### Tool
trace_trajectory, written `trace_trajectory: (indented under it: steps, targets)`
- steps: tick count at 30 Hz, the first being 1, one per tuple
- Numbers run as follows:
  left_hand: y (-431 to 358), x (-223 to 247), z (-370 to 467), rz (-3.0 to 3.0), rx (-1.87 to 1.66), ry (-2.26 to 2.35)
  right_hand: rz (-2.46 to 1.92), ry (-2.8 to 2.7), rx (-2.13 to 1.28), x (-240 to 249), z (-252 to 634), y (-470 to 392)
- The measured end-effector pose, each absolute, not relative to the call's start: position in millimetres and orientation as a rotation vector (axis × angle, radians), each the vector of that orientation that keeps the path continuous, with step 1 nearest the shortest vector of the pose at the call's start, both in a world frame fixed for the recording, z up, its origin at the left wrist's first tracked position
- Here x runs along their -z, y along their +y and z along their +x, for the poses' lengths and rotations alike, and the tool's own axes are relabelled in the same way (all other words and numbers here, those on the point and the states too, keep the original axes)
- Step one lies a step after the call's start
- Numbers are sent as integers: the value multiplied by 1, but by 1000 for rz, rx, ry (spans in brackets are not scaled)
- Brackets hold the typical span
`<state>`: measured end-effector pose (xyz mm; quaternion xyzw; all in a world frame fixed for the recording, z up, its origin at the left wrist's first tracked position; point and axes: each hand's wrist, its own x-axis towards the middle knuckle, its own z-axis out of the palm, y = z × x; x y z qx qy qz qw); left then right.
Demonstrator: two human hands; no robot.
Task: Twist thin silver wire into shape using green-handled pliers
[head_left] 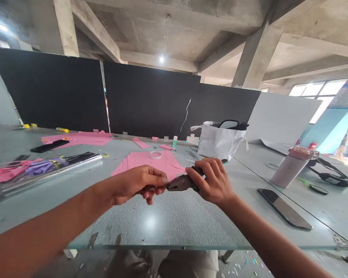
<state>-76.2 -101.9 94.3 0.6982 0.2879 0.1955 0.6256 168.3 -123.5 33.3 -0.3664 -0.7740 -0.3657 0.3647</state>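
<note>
Pliers (179, 183), held in right hand (213, 180), above table (162, 227)

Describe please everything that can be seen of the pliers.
The pliers have a dark, metal-looking head and black handle grips, partly hidden by the right hand that holds them. They are raised above the table, head pointing toward the fingertips of the left hand. Contact there, and whether the jaws grip anything, cannot be told.

Grey tabletop (168, 226), bearing pink paper sheets (127, 162), a roll of tape (155, 155), a glue stick (174, 143), a white bag (220, 141), a pink bottle (291, 168) and a smartphone (284, 208) at right.
</note>
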Motion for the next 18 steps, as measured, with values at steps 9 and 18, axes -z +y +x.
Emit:
trace_trajectory:
  steps: [9,18]
  targets:
    - [-93,-77,-62,1913,-1428,706,-1204,-1672,-25,-28,125,-126]
    - [-101,-62,-55,2220,-1744,733,-1132,-1560,-630,-21,91,-155]
